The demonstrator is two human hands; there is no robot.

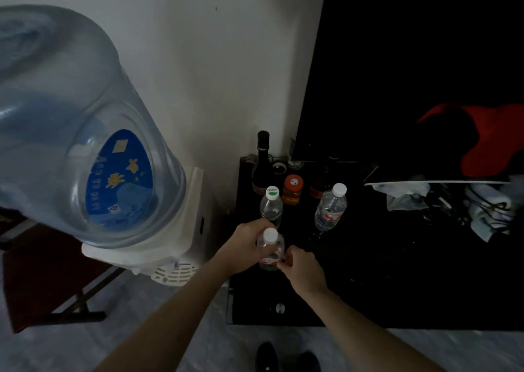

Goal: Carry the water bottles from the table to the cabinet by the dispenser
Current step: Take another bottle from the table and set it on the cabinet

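A clear water bottle (270, 251) with a white cap and red label stands upright on the black cabinet (368, 286) near its left front. My left hand (246, 247) is wrapped around the bottle's left side. My right hand (300, 266) touches its label from the right with pinched fingers. Two more clear water bottles stand on the cabinet behind it: one with a green-and-white cap (271, 205) and one with a white cap and red label (331, 208).
A white water dispenser (181, 247) with a big blue jug (71, 133) stands left of the cabinet. A dark wine bottle (262, 163), a red-lidded jar (293, 190) and a black TV screen (411, 68) are at the back. Crumpled wrappers and cables (453, 201) lie right.
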